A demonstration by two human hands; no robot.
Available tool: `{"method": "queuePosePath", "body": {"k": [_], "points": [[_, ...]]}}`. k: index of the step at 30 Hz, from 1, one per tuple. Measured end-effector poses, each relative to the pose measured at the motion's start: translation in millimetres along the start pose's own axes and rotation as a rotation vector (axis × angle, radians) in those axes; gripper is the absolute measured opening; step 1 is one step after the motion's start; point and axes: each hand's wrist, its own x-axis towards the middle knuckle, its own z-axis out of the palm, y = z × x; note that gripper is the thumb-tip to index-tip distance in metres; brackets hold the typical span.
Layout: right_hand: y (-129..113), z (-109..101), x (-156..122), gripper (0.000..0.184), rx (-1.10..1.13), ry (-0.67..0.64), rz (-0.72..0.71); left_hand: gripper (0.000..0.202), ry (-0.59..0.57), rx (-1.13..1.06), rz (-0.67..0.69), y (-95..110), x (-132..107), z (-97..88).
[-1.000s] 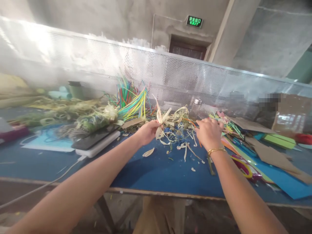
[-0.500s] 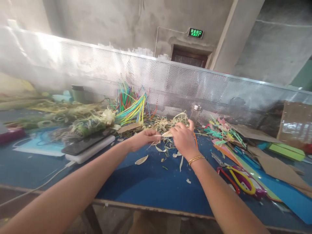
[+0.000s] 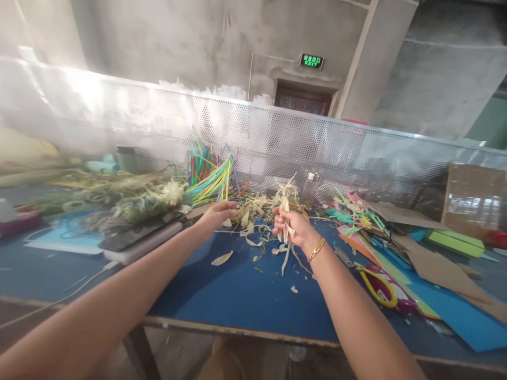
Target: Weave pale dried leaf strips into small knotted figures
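Note:
My right hand (image 3: 298, 226) is wrapped round a bundle of pale dried husks (image 3: 285, 203) that look like corn husks. The bundle stands upright, with a frayed top above the fingers and loose strips hanging below. My left hand (image 3: 217, 215) holds nothing; its fingers stretch out towards a heap of husk scraps (image 3: 253, 207), and I cannot tell whether they touch it. A single loose husk piece (image 3: 222, 258) lies on the blue tabletop (image 3: 237, 301) in front of it.
Colourful pipe cleaners (image 3: 212, 179) stand behind the heap, beside a clear bottle (image 3: 311, 186). At right lie yellow-handled scissors (image 3: 378, 287), coloured paper (image 3: 455, 311) and cardboard (image 3: 439, 269). At left are a phone (image 3: 132, 232) and bundled fibres (image 3: 138, 203). A perforated metal screen (image 3: 253, 132) closes the back.
My left hand has let go of the husk and moved left. My right hand has turned and now holds the bundle upright. The whole view has shifted slightly.

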Motion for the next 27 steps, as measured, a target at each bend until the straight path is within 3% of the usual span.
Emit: {"method": "queuePosePath", "body": {"k": [5, 11, 14, 17, 21, 23, 27], "points": [[9.4, 11.3, -1.4, 0.010, 0.035, -0.092, 0.059, 0.044, -0.096, 0.148, 0.045, 12.4, -12.8, 27.7], [15.9, 18.8, -1.3, 0.010, -0.063, -0.071, 0.061, 0.053, -0.056, 0.198, 0.213, 33.6, -16.5, 58.7], [21.6, 22.0, 0.8, 0.011, -0.151, -0.033, 0.022, 0.047, -0.132, 0.151, 0.177, 32.8, -15.8, 70.3], [27.6, 22.5, 4.6, 0.013, -0.447, 0.110, -0.112, 0.032, -0.269, 0.047, 0.144, 28.5, -16.9, 79.8], [30.3, 21.4, 4.8, 0.019, -1.194, 0.372, -0.402, 0.025, -0.161, 0.002, 0.145, 24.8, -18.0, 85.3], [30.8, 23.2, 2.0, 0.022, -1.494, 0.461, -0.466, 0.025, -0.116, -0.015, 0.114, 23.7, -17.6, 86.3], [34.9, 30.5, -3.5, 0.031, -1.732, 0.584, -0.525, 0.024, -0.136, -0.125, 0.095, 18.8, -18.6, 90.9]]}}
